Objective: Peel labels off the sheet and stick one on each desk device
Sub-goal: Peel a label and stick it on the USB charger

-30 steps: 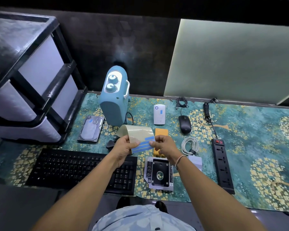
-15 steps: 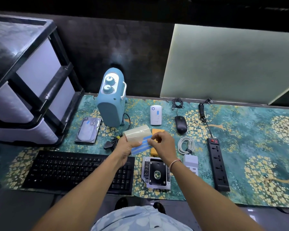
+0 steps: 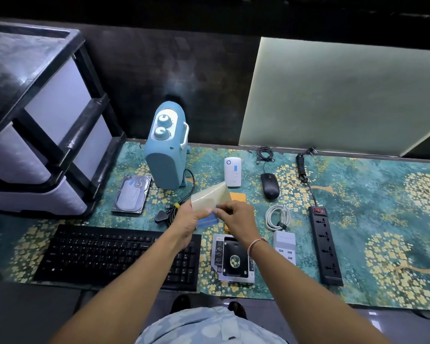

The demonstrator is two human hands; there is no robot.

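Here the job is to get one blue label cleanly off the label sheet (image 3: 210, 198), so it pays to read the desk outward from the hands, biggest things first. Below and to the left of the left hand (image 3: 188, 219) lies the black keyboard (image 3: 114, 254); above that hand stands the blue heater (image 3: 166, 150), and far to the right of the right hand (image 3: 236, 219) runs the black power strip (image 3: 325, 247). Up and to the left of the left hand sits the hard drive (image 3: 132, 194), which already carries a blue strip, while the drive caddy (image 3: 233, 259) lies directly beneath the right wrist. Just right of the right hand are the white charger (image 3: 284, 247) and the coiled white cable (image 3: 278, 217); above and to the right of it rests the black mouse (image 3: 269, 186), and right above the sheet is the white router (image 3: 233, 172), also marked blue. Between the hands, held clear above the desk mat (image 3: 358, 194), the sheet curls upward: the left hand grips its lower left edge with fingers curled round it, and the right hand's fingertips (image 3: 220, 211) pinch at a blue strip near the sheet's lower part, though whether a corner is lifted I cannot tell. To do it well, I judge the left hand should hold the backing taut while the right peels slowly and low along the strip, keeping it flat so it does not fold onto itself.
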